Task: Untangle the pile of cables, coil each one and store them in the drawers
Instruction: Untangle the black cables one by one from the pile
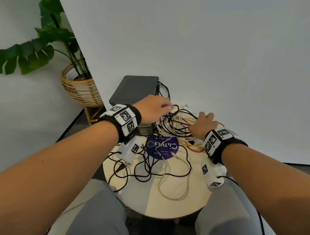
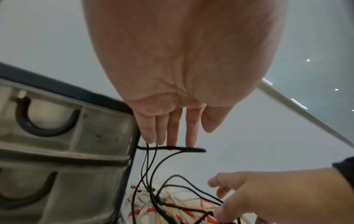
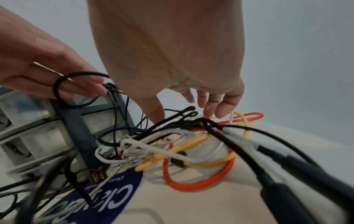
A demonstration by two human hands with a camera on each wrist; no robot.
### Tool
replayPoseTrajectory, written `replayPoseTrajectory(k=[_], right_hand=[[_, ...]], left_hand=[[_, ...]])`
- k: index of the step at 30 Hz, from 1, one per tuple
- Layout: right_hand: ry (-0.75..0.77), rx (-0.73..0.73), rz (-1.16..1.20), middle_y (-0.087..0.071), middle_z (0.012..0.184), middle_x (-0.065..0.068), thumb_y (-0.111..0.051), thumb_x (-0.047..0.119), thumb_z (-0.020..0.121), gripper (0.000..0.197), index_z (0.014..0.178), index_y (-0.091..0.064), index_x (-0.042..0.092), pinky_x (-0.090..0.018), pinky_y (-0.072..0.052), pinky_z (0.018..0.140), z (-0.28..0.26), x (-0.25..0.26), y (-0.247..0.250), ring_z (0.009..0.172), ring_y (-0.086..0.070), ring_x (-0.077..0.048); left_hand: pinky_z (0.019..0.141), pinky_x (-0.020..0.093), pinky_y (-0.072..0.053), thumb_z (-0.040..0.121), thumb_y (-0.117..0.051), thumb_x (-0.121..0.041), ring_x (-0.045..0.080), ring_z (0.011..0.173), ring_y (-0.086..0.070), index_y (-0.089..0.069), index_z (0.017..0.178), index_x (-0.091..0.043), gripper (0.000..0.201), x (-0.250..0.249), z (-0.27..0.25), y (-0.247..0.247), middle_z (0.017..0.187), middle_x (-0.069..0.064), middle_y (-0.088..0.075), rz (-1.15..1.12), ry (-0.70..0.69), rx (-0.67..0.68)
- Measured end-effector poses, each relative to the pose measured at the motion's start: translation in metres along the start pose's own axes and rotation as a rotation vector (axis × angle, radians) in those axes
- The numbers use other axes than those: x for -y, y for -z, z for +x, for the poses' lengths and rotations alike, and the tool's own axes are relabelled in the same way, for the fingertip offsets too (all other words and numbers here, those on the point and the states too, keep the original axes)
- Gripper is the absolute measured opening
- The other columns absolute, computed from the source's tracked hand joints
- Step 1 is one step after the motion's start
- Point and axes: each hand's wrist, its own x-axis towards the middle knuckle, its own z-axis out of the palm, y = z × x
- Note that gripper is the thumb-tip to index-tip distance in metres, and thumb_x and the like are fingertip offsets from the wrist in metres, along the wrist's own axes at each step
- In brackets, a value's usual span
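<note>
A tangle of black, white, yellow and red cables (image 1: 177, 129) lies on the far half of the round table (image 1: 172, 208). My left hand (image 1: 166, 107) hovers beside the grey drawer unit (image 1: 136, 89), fingers straight and pointing down. A loop of black cable (image 2: 172, 148) hangs around them, also seen as the black loop (image 3: 55, 86) in the right wrist view. My right hand (image 1: 204, 120) reaches into the pile with fingers spread; its fingertips (image 3: 210, 110) touch a knot of black cables (image 3: 191, 121). The red cable (image 3: 201, 186) and yellow cable (image 3: 210, 162) lie below.
The drawer unit (image 2: 76, 128) has translucent fronts with dark curved handles. A purple round sticker (image 1: 161, 146) sits mid-table under loose black cable (image 1: 144, 170) and white cable (image 1: 173, 195). A potted plant in a rattan basket (image 1: 80, 88) stands at the left. My knees flank the table.
</note>
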Motion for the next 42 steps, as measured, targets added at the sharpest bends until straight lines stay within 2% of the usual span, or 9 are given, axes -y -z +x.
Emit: replayPoseTrajectory(k=[5,9,12,19,26,28,32,36,42], right_hand=[[0.202,-0.024,0.101,-0.034,0.145,-0.011,-0.060,0.030,0.095,0.056,0.146,-0.038,0.018,-0.047,-0.043,0.103,-0.029,0.004,0.034,0.131,-0.041,-0.037],[0.484,0.083,0.289,-0.061,0.112,-0.001,-0.063,0.027,0.096,0.016,0.109,-0.066,0.018,-0.026,-0.042,0.078,-0.069,0.015,0.055,0.096,-0.057,-0.017],[0.612,0.148,0.264,-0.068,0.090,0.001,-0.064,0.021,0.095,0.012,0.091,-0.072,0.014,-0.022,-0.042,0.066,-0.103,0.026,0.052,0.082,-0.062,-0.014],[0.477,0.499,-0.100,-0.071,0.089,-0.005,-0.067,0.029,0.095,0.018,0.099,-0.068,0.011,-0.022,-0.046,0.056,-0.131,0.040,0.007,0.072,-0.064,-0.016],[0.538,0.504,0.054,-0.068,0.085,-0.004,-0.061,0.017,0.096,0.010,0.087,-0.063,0.015,-0.020,-0.046,0.052,-0.131,0.039,0.002,0.069,-0.067,-0.012],[0.547,0.514,0.072,-0.070,0.084,-0.006,-0.062,0.015,0.095,0.009,0.087,-0.066,0.012,-0.020,-0.046,0.052,-0.128,0.035,0.006,0.069,-0.067,-0.013],[0.548,0.491,0.122,-0.067,0.076,-0.006,-0.064,0.022,0.098,0.017,0.084,-0.069,0.013,-0.024,-0.045,0.053,-0.122,0.029,0.010,0.063,-0.058,-0.015],[0.496,0.439,0.268,-0.066,0.074,-0.009,-0.062,0.017,0.099,0.013,0.095,-0.072,0.010,-0.027,-0.050,0.059,-0.114,0.028,0.017,0.063,-0.058,-0.018],[0.405,0.303,0.404,-0.069,0.076,-0.011,-0.061,0.011,0.099,0.011,0.092,-0.070,0.008,-0.031,-0.056,0.065,-0.101,0.030,0.025,0.065,-0.064,-0.018]], left_hand=[[0.087,0.022,-0.053,0.106,-0.050,-0.026,0.003,0.100,-0.068,-0.070,0.122,-0.023,0.026,0.002,-0.034,0.016,0.111,-0.010,-0.072,-0.278,0.020,-0.170],[0.078,0.021,-0.057,0.106,-0.050,-0.019,0.009,0.091,-0.072,-0.072,0.114,-0.021,0.024,0.012,-0.069,0.008,0.098,-0.004,-0.077,-0.525,0.112,-0.259],[0.079,0.025,-0.054,0.105,-0.050,-0.016,0.014,0.094,-0.071,-0.073,0.111,-0.020,0.024,0.019,-0.090,-0.014,0.098,-0.002,-0.077,-0.637,0.226,-0.295],[0.087,0.020,-0.040,0.102,-0.055,-0.014,0.008,0.109,-0.057,-0.061,0.136,-0.021,0.036,0.012,-0.106,-0.070,0.120,-0.005,-0.061,-0.772,0.415,-0.225],[0.086,0.015,-0.040,0.092,-0.057,0.000,0.013,0.121,-0.054,-0.051,0.148,-0.025,0.062,0.022,-0.109,-0.101,0.137,0.000,-0.059,-0.731,0.319,0.005],[0.086,0.014,-0.043,0.090,-0.061,-0.005,0.012,0.117,-0.056,-0.054,0.144,-0.028,0.058,0.026,-0.107,-0.104,0.132,-0.001,-0.063,-0.691,0.330,0.001],[0.101,0.050,-0.045,0.075,-0.063,-0.055,0.012,0.107,-0.063,-0.059,0.114,-0.054,0.039,0.035,-0.103,-0.114,0.108,-0.019,-0.069,-0.497,0.420,-0.057],[0.100,0.054,-0.044,0.089,-0.060,-0.049,0.012,0.104,-0.064,-0.060,0.095,-0.051,0.006,0.036,-0.100,-0.114,0.098,-0.018,-0.071,-0.488,0.430,-0.138],[0.104,0.055,-0.042,0.064,-0.046,-0.076,0.014,0.102,-0.065,-0.070,0.092,-0.043,0.049,0.032,-0.099,-0.111,0.087,-0.017,-0.073,-0.608,0.381,-0.092]])
